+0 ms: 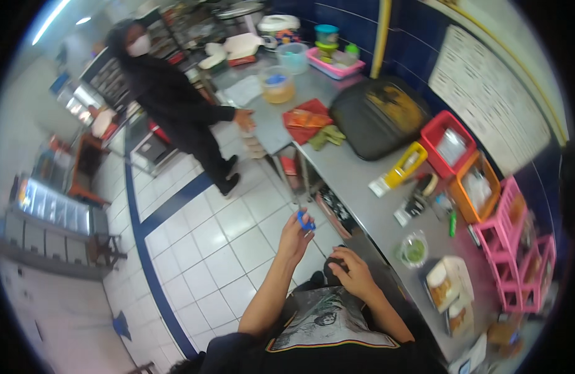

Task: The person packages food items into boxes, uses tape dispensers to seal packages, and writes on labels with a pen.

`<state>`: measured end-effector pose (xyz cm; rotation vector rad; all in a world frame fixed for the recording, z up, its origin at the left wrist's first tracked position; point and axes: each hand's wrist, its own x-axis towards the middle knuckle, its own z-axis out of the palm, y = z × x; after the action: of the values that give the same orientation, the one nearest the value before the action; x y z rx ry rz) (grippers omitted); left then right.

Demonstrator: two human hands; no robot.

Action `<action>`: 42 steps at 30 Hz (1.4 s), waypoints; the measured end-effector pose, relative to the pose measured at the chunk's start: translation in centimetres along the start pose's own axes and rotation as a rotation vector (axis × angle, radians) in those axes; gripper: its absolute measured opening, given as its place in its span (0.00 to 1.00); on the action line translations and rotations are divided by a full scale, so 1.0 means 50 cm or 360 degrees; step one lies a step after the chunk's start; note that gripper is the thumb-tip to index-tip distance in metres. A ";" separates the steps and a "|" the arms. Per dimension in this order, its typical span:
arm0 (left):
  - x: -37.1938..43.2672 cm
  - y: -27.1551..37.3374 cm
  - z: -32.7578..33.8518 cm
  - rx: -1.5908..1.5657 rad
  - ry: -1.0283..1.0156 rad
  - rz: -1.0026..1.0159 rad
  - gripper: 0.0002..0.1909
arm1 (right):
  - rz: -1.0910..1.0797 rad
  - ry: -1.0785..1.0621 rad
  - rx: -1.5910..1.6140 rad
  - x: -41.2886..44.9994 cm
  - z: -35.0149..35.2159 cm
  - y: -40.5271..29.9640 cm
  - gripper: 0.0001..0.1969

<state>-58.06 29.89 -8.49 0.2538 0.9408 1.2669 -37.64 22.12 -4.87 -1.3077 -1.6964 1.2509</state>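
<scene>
My left hand [294,238] is raised over the tiled floor, its fingers around a small blue-handled tool [307,221]. A thin metal part points away from the handle; it looks like a pair of scissors. My right hand [355,273] is lower, in front of my body beside the steel counter [367,212]. Its fingers curl over a dark rounded thing [333,271], and I cannot tell whether that is an object or my clothing. Nearest on the counter are a clear plastic container of green food [413,251] and open paper food boxes [448,283].
A person [175,98] in dark clothes and a mask stands across the floor, one hand at the far counter. A black lidded pan [362,121], a red basket [448,142], an orange basket [476,187] and a pink rack [507,262] line the wall. A red cloth [308,119] lies near the corner.
</scene>
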 end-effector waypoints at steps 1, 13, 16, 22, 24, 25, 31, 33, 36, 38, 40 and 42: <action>0.051 0.011 -0.006 -0.0004 -0.0010 0.0034 0.22 | -0.0050 -0.0063 0.0010 0.019 -0.001 0.011 0.14; 0.477 0.103 0.024 0.0199 0.0168 0.0497 0.14 | -0.0195 -0.0310 0.0178 0.173 -0.107 0.064 0.18; 0.559 0.102 0.058 0.0453 0.0233 0.0452 0.19 | 0.0046 -0.0133 0.0279 0.185 -0.140 0.097 0.18; 0.693 0.131 0.021 0.1171 0.0132 0.0968 0.23 | 0.0138 -0.0069 0.0488 0.196 -0.155 0.176 0.20; 0.688 0.139 0.120 0.1620 0.0377 0.0948 0.20 | 0.0068 0.0074 0.0373 0.214 -0.176 0.227 0.20; 0.668 0.153 0.163 0.2100 0.0651 0.0908 0.17 | -0.0005 0.0194 0.0291 0.217 -0.182 0.236 0.20; 0.741 0.174 0.118 0.2435 0.0650 0.1049 0.17 | 0.0230 0.0242 0.0292 0.266 -0.153 0.135 0.19; 0.784 0.168 0.131 0.2521 0.0638 0.1088 0.16 | 0.0264 0.0271 0.0269 0.284 -0.152 0.134 0.18; 0.797 0.161 0.179 0.2785 0.0556 0.1363 0.20 | 0.0307 0.0430 0.0181 0.301 -0.138 0.091 0.18; 0.788 0.188 0.149 0.2770 0.0640 0.1341 0.30 | 0.0329 0.0505 0.0119 0.317 -0.118 0.054 0.19; 0.794 0.174 0.102 0.2582 0.0584 0.1195 0.32 | 0.0387 0.0200 0.0212 0.336 -0.095 0.037 0.22; 0.783 0.180 0.079 0.2416 0.0580 0.1206 0.28 | 0.0361 0.0178 0.0344 0.312 -0.094 0.058 0.23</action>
<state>-61.56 68.88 -18.26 1.7214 2.1227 0.9843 -37.00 38.55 -6.90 -1.4372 -1.3232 1.4182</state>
